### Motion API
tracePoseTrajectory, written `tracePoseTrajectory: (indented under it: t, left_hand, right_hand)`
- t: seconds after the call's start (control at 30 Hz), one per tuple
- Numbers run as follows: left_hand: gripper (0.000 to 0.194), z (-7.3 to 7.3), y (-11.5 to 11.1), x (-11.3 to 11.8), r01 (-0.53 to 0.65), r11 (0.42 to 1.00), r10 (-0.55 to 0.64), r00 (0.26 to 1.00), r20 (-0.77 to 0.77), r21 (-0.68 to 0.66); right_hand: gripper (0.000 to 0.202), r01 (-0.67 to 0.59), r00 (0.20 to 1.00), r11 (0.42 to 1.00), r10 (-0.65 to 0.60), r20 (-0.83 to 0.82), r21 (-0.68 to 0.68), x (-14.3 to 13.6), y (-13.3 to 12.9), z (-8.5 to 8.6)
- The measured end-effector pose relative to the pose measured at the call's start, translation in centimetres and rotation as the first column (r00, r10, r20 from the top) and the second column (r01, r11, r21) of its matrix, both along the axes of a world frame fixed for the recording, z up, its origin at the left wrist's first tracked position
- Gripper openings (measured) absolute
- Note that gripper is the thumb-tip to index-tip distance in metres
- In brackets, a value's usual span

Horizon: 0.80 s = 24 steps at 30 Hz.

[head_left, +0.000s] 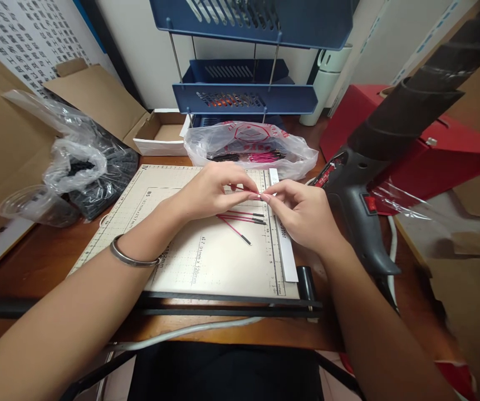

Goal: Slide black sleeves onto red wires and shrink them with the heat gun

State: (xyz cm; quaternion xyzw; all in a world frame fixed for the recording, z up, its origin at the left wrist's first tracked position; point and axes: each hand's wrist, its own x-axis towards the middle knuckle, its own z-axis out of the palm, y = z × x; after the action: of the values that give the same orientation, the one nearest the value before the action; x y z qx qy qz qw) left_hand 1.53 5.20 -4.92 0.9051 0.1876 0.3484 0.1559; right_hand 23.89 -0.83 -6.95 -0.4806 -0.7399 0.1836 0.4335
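Above the right side of a cream paper cutter board (173,262), my two hands meet fingertip to fingertip. My left hand (219,189), with a metal bangle on its wrist, pinches a thin red wire (246,190). My right hand (300,209) is closed in a pinch at the wire's right end; its tip is hidden by the fingers. Just below my hands, several red wires with black ends (240,217) lie on the board, one of them angled down to the right.
Behind the board sits a clear plastic bag (290,159) with red and black wires. A heat gun (348,189) stands at right before a red box (344,111). At left are a bag of black pieces (114,172) and a plastic cup (35,206). Blue shelves (244,92) rise behind.
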Motion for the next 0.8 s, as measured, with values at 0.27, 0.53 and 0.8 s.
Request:
tracePoseTrajectory:
  t: [0.27,0.53,0.8]
  left_hand:
    - [0.008,-0.32,0.22,0.15,0.047,0.999,-0.046,0.997,0.059,-0.011]
    - [0.011,-0.22,0.12,0.11,0.012,1.0,-0.012,0.999,0.035,-0.016]
    - [0.01,-0.11,-0.06,0.1,-0.072,0.997,0.074,0.996,0.047,-0.041]
  right_hand:
    - [0.011,-0.027,1.0,0.999,0.026,-0.003,-0.023,-0.09,-0.2,0.28]
    - [0.011,-0.044,0.999,0.999,0.045,0.017,-0.014,0.0,-0.17,0.41]
    - [0.011,-0.003,1.0,1.0,0.003,-0.006,-0.002,-0.07,-0.09,0.08]
